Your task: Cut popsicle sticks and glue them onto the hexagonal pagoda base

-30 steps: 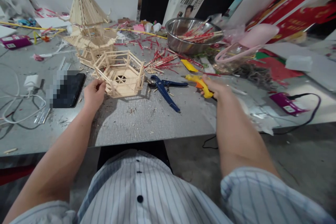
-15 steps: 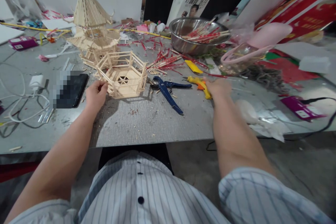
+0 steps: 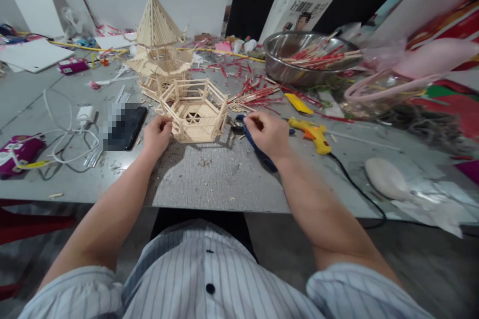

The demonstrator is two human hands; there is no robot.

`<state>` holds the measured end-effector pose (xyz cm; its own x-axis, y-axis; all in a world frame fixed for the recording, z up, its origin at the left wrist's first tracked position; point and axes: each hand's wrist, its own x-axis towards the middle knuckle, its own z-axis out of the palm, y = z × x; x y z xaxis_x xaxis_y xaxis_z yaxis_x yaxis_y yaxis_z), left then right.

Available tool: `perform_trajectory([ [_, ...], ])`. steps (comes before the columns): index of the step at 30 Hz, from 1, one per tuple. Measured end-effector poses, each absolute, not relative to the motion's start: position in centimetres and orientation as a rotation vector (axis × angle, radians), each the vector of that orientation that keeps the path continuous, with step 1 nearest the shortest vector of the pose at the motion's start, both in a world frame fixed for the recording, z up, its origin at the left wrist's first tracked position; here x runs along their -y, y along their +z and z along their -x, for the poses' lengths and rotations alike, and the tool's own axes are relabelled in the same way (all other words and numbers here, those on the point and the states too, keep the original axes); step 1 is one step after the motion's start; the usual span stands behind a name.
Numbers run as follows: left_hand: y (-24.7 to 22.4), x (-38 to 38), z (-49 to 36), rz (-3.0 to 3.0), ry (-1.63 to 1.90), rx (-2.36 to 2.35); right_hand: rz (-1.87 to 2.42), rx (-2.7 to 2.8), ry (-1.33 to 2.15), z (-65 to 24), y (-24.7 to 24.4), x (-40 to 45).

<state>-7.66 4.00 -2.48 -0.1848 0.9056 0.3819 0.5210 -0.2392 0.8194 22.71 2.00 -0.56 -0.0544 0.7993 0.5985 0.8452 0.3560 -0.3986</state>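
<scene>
My left hand is closed, with its fingertips against the left side of a hexagonal stick model, which has low railings and a lattice hole in its floor. Whatever those fingers may pinch is hidden. Over a dark blue hand cutter is my right hand, its fingers curled in. It covers the middle of the cutter, and I cannot see what, if anything, is in it. Just to its right a yellow glue gun with an orange trigger lies on the table. Behind the hexagonal model stands a taller stick pagoda.
A steel bowl holds red-and-wood sticks; more sticks lie in front. Left are a black phone, a white charger and cables. The glue gun's black cord runs over the front right. A yellow packet lies near the bowl.
My right hand has let go of the glue gun and moved left over the blue cutter. My left hand stays by the hexagonal model. The view has turned somewhat to the left.
</scene>
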Motion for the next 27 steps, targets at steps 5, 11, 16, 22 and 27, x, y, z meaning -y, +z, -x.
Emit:
perform_trajectory([
  [5,-3.1,-4.2,7.7,-1.710,1.384,-1.625,1.408,1.924,-0.087,-22.9,-3.2,-1.7],
  [11,-2.2,-3.7,7.2,-1.662,1.397,-1.678,1.424,1.903,-0.061,-23.2,-3.1,-1.6],
  [16,-2.0,-3.8,7.4,-1.633,1.492,-1.738,1.454,1.836,-0.012,-23.6,-2.9,-1.7],
  [22,-2.3,-4.1,7.7,-1.610,1.583,-1.774,1.463,1.747,0.093,-24.1,-2.7,-1.9],
  [27,-2.2,-4.1,7.5,-1.624,1.594,-1.744,1.452,1.785,0.071,-24.1,-2.9,-2.1],
])
